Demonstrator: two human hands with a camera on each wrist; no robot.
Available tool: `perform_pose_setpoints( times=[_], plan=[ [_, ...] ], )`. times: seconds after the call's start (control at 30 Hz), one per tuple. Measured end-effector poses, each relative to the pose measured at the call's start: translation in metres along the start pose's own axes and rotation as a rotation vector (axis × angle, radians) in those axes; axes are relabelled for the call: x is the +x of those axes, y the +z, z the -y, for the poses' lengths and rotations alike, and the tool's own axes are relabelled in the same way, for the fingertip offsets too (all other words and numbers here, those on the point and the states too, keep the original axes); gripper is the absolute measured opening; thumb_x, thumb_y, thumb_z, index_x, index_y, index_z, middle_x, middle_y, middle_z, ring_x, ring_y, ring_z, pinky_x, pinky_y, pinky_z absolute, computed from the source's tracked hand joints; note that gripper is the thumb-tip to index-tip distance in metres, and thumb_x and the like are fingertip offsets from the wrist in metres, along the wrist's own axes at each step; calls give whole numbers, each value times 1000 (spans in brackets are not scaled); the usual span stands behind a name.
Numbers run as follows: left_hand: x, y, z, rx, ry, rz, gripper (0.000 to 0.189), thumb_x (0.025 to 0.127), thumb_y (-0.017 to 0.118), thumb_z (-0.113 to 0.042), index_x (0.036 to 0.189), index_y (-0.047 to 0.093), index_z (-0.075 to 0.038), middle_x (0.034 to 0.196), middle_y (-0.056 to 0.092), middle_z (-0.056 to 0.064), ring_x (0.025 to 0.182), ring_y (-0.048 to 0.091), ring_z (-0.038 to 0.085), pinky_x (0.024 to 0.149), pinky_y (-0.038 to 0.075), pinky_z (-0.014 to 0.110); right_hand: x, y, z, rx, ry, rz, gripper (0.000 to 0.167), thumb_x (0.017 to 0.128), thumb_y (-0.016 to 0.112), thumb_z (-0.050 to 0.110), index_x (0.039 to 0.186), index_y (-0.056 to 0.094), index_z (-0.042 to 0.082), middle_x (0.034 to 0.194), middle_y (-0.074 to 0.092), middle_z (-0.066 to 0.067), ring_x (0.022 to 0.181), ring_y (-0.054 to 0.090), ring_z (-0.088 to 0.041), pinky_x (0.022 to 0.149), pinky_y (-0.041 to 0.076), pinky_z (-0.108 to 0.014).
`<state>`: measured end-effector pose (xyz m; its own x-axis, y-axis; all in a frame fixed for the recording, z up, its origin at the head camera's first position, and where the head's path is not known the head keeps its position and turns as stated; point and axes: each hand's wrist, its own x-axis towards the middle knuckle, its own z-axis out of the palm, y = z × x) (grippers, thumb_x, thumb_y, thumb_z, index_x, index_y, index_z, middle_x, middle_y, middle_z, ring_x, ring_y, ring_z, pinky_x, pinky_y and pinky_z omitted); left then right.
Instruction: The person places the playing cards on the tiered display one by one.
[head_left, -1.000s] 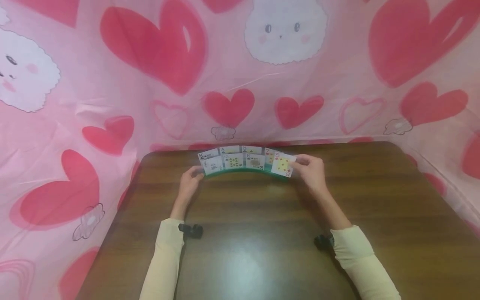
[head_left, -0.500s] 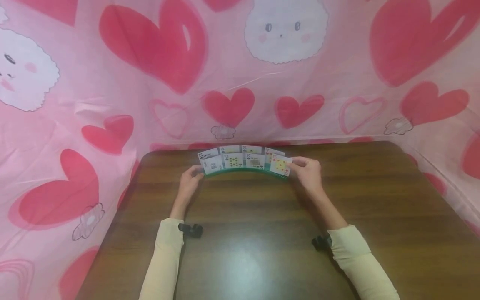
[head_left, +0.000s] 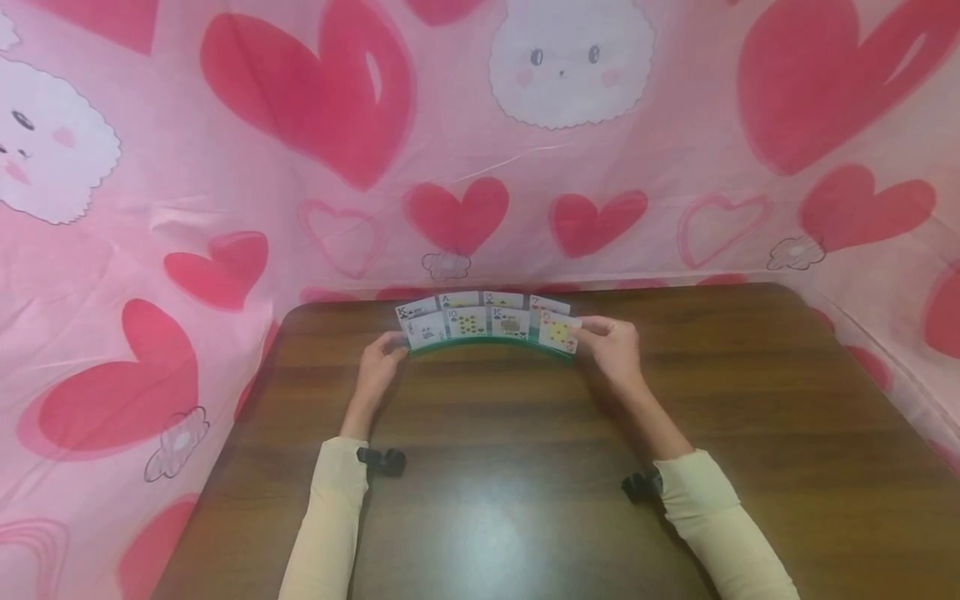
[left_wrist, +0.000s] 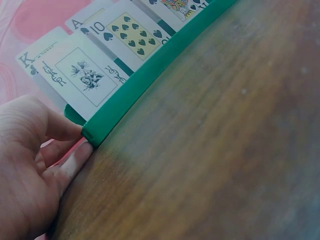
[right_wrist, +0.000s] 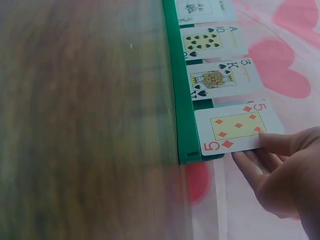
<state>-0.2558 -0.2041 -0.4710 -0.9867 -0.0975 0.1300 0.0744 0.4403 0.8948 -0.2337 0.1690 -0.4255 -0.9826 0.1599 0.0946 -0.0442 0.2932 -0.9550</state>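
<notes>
A curved green card holder (left_wrist: 152,75) stands near the far edge of the table, with playing cards upright in two rows. My left hand (head_left: 378,367) grips its left end between thumb and fingers. In front are a joker (left_wrist: 82,75), a ten of spades (right_wrist: 205,44) and a king of spades (right_wrist: 215,79). Behind them a king (head_left: 415,308), an ace (head_left: 458,297), a three (head_left: 503,297) and a red seven (head_left: 550,302) partly show. My right hand (head_left: 618,354) pinches the five of diamonds (right_wrist: 237,126) by its outer edge. Its lower edge is at the holder's right-end front slot.
A brown wood-grain table (head_left: 480,467) lies under both forearms. Pink cloth (head_left: 480,150) with hearts hangs behind the table and along its sides. Dark cameras are strapped at the left wrist (head_left: 382,461) and right wrist (head_left: 641,487).
My right hand has moved slightly left with the five of diamonds, bringing the card to the holder's right end, in front of the red seven. The left hand has stayed in place.
</notes>
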Motion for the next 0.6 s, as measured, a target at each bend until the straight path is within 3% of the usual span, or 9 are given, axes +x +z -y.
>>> perform_pose_setpoints(
  times=[0.6],
  plan=[
    [0, -1, 0, 1, 4, 0, 24, 86, 52, -13, 109, 58, -8, 113, 57, 10, 109, 48, 23, 93, 34, 43, 1, 7, -3, -24, -55, -2, 26, 76, 68, 25, 92, 68, 3, 90, 67, -10, 80, 62, -16, 65, 48, -22]
  ],
)
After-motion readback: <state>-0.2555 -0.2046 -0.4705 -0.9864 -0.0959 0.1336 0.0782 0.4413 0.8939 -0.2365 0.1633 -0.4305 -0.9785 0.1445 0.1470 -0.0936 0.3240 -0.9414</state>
